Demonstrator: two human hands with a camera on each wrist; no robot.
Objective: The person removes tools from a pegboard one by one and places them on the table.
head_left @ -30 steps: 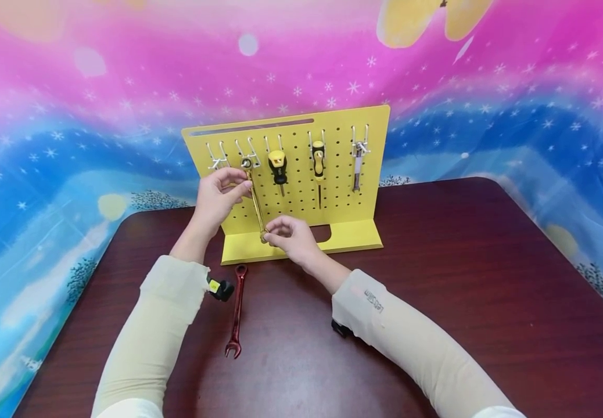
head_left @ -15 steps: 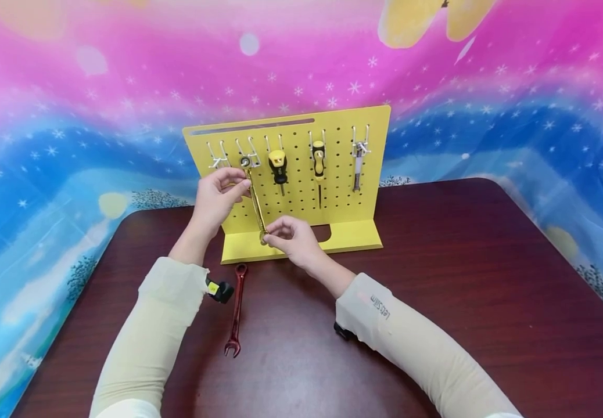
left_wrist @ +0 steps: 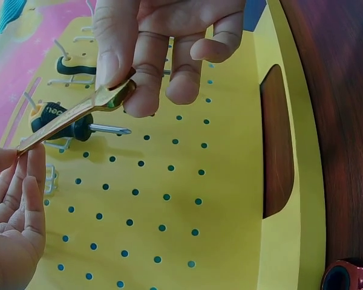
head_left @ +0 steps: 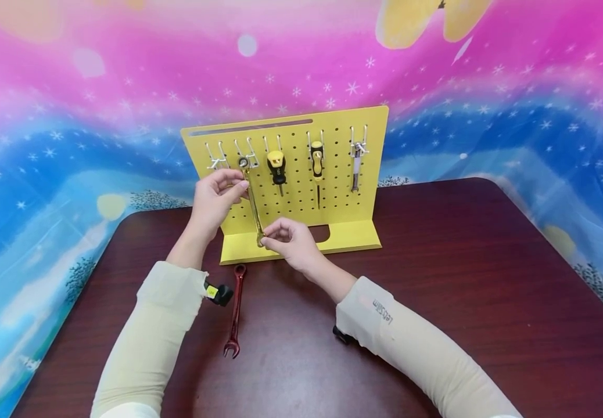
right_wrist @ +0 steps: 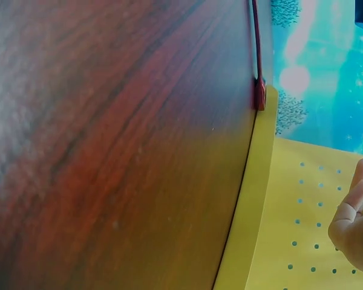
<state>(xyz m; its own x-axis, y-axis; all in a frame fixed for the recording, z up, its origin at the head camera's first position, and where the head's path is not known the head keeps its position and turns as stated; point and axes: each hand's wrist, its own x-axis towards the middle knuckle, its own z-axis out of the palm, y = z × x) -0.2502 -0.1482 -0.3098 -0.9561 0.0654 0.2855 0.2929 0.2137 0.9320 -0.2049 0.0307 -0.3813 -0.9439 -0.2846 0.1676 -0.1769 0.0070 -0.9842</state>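
Note:
A gold combination wrench (head_left: 254, 209) hangs slantwise in front of the yellow pegboard (head_left: 301, 203). My left hand (head_left: 218, 196) pinches it just under the ring end, which is close to a white double hook (head_left: 251, 159); whether ring and hook touch I cannot tell. Down at the open end, my right hand (head_left: 292, 242) pinches the wrench between thumb and fingers. In the left wrist view the right hand (left_wrist: 169, 48) grips the open end, and the left hand (left_wrist: 15, 223) appears at lower left. Part of a hand (right_wrist: 354, 229) shows at the right wrist view's edge.
A red combination wrench (head_left: 236, 313) lies on the dark wooden table (head_left: 437, 278) before the board. Two yellow-and-black screwdrivers, a stubby one (head_left: 277, 165) and a longer one (head_left: 317, 159), hang on hooks. A small silver wrench (head_left: 356, 168) hangs at right; another hook (head_left: 216, 159) is at far left.
The gold wrench has shifted slightly left and its lower end slightly down, with both hands keeping hold of it. Everything else stays where it was.

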